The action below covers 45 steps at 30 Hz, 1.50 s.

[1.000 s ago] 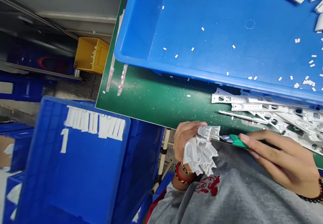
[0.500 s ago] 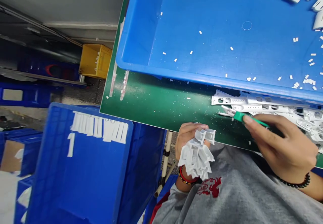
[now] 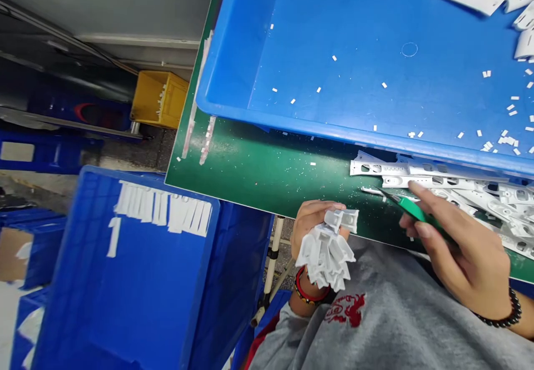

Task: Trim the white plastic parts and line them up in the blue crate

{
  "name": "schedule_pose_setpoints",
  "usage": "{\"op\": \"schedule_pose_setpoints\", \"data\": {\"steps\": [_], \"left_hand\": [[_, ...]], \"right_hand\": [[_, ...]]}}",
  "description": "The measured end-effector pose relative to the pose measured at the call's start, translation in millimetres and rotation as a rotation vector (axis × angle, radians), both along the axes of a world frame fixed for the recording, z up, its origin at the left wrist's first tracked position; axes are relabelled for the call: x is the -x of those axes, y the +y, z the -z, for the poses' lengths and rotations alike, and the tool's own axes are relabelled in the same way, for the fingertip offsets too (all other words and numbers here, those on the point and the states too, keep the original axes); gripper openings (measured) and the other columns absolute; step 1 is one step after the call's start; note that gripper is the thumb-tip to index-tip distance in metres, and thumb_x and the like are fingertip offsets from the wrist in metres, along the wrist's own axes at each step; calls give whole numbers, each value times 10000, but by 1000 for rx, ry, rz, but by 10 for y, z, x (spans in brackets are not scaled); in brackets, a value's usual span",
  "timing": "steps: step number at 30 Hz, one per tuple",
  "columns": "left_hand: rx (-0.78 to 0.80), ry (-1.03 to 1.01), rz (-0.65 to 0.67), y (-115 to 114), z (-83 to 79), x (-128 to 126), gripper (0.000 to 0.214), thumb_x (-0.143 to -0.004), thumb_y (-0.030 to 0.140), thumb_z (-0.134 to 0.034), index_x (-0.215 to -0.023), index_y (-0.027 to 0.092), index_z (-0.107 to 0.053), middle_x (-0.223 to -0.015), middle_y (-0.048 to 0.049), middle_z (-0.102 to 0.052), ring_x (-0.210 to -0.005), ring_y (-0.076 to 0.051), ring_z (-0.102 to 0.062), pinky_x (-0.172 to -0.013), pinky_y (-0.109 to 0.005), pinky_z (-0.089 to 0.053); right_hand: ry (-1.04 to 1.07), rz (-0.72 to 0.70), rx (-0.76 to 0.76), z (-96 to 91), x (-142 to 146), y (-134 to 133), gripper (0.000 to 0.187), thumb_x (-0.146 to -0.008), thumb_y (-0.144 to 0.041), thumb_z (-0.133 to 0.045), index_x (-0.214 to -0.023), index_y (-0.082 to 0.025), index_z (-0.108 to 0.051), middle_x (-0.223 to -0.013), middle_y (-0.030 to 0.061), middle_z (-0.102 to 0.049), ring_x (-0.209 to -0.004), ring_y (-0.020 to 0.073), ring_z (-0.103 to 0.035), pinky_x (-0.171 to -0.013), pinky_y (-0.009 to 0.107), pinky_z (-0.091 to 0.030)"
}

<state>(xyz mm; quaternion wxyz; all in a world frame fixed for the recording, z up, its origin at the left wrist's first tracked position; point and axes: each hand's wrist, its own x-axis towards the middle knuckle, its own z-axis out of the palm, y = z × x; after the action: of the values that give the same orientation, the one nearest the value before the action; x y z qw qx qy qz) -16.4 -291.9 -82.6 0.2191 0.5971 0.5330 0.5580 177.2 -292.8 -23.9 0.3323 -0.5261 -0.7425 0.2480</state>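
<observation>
My left hand is shut around a bunch of white plastic moulded profiles, held just off the near edge of the green mat. My right hand grips a green-handled trimming tool, whose thin metal tip points left. The tip sits close to a slender white plastic strip on the mat. Just beyond my fingers lies a heap of white perforated plastic profiles, partly hidden by my right hand.
A large blue plastic tray scattered with small white offcuts stands on the mat, with white pieces at its far right. To the left stand a blue crate with white strips on it and a yellow bin.
My right hand has moved slightly up and left, and the tool's tip now points at the white strip. The left hand and its bunch of profiles have barely moved.
</observation>
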Motion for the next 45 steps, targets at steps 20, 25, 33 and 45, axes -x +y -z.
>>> {"op": "schedule_pose_setpoints", "data": {"steps": [20, 25, 33, 45], "left_hand": [[-25, 236, 198, 23, -91, 293, 78, -881, 194, -618, -935, 202, -674, -1003, -40, -773, -837, -178, -730, -718, -313, -614], [35, 369, 381, 55, -99, 453, 85, -843, 241, -648, -858, 226, -730, -946, -40, -789, -814, -216, -755, -679, -320, -638], [-1, 258, 148, -72, -90, 274, 151, -882, 229, -607, -999, 227, -703, -967, -41, -781, -791, -205, -741, -673, -335, -616], [22, 26, 318, 47, -86, 118, 193, -853, 385, -725, -902, 231, -619, -828, -12, -740, -711, -172, -718, -625, -293, -583]], "right_hand": [[-201, -36, -83, -50, 245, 209, 470, -996, -486, -472, -625, -197, -487, -482, -33, -459, -416, 81, -420, -442, 242, -230], [-210, 6, -85, -31, 255, 205, 523, -983, -518, -478, -572, -196, -472, -440, -32, -411, -393, 81, -379, -449, 249, -208], [-200, -67, -49, 9, 246, 216, 595, -1002, -559, -399, -545, -194, -506, -403, -34, -397, -367, 78, -352, -441, 246, -206], [205, -86, 102, -83, 181, 125, 132, -989, -353, -577, -1011, -230, -620, -811, 5, -734, -540, 104, -620, -481, 207, -447]]}}
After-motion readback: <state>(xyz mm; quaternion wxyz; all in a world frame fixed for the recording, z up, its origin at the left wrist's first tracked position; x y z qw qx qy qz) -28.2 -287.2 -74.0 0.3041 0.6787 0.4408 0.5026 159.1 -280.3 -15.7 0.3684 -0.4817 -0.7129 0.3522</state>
